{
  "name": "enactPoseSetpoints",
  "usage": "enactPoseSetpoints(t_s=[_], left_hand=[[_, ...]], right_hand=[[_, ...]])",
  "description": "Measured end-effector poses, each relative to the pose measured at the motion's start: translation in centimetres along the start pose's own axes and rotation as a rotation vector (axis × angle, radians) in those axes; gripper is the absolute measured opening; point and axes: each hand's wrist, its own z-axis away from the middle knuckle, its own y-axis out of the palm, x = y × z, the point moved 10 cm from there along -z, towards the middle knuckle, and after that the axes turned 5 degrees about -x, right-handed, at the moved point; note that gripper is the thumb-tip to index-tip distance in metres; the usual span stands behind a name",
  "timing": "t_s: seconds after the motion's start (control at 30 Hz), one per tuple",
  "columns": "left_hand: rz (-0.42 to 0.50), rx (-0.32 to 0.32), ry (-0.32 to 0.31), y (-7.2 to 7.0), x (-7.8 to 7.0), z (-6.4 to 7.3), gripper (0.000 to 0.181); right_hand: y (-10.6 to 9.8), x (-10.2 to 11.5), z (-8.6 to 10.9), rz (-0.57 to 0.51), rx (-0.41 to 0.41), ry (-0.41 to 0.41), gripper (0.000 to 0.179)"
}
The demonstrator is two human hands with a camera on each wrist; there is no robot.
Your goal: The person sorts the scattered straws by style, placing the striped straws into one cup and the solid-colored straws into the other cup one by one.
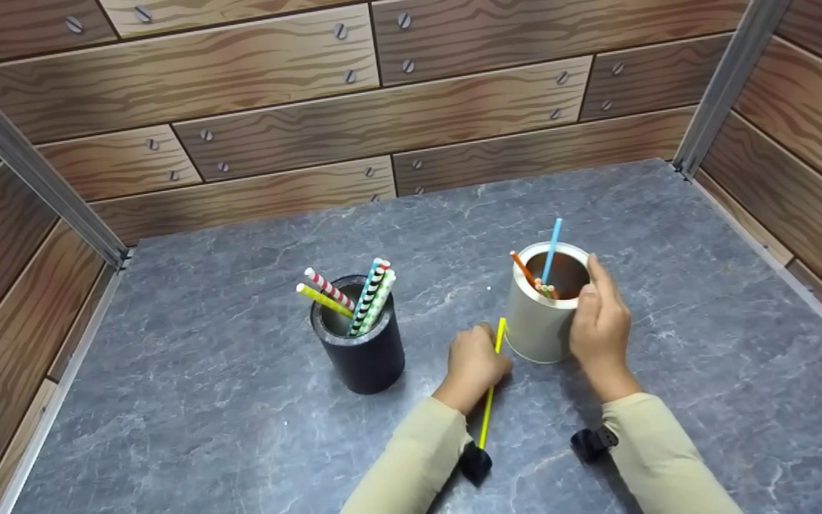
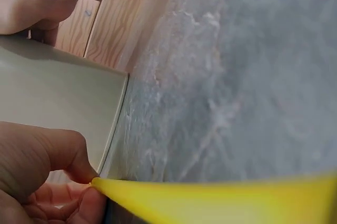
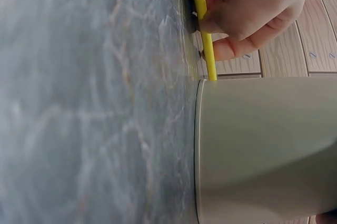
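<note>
My left hand [image 1: 474, 360] pinches a yellow straw [image 1: 487, 414] between thumb and fingers, low over the table. The straw slants away from me, its far end close to the base of a cream-coloured can [image 1: 538, 332]. On the can's right side, my right hand [image 1: 602, 335] holds it near the rim. A blue straw [image 1: 554, 243] and an orange straw [image 1: 521, 265] stick up out of the can, with several shorter ends lower inside. In the left wrist view, the thumb and fingertips meet on the yellow straw [image 2: 210, 200]; the right wrist view shows it beside the can [image 3: 263, 145].
Left of my hands stands a black cup [image 1: 368, 364] with several straws in it, including a red-and-white striped one [image 1: 330, 289] and a yellow one. The grey marbled table [image 1: 204, 371] is bordered by wood-patterned walls [image 1: 275, 100] at the back and sides.
</note>
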Motion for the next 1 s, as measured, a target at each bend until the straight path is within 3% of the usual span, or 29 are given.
enactPoseSetpoints(t_s=[0.17,0.4,0.53,0.8,1.0], left_hand=[[0.187,0.054,-0.089,0.3,1.2,0.0,0.018],[0.693,0.201,-0.326,2.4,2.9,1.1,0.014],[0.811,0.23,-0.36,2.9,3.1,1.8,0.013],[0.978,0.176,-0.37,2.7,3.6,2.2,0.018],[1.058,0.036,-0.37,1.3,4.3,1.7,0.021]], right_hand=[[-0.1,0.1,-0.1,0.001,0.0,0.0,0.042],[-0.2,0.2,-0.3,-0.007,-0.01,-0.017,0.042],[-0.3,0.3,-0.3,-0.018,-0.02,-0.031,0.042],[-0.3,0.4,-0.1,-0.01,-0.032,-0.043,0.041],[-0.1,0.4,-0.1,-0.015,-0.017,-0.039,0.042]])
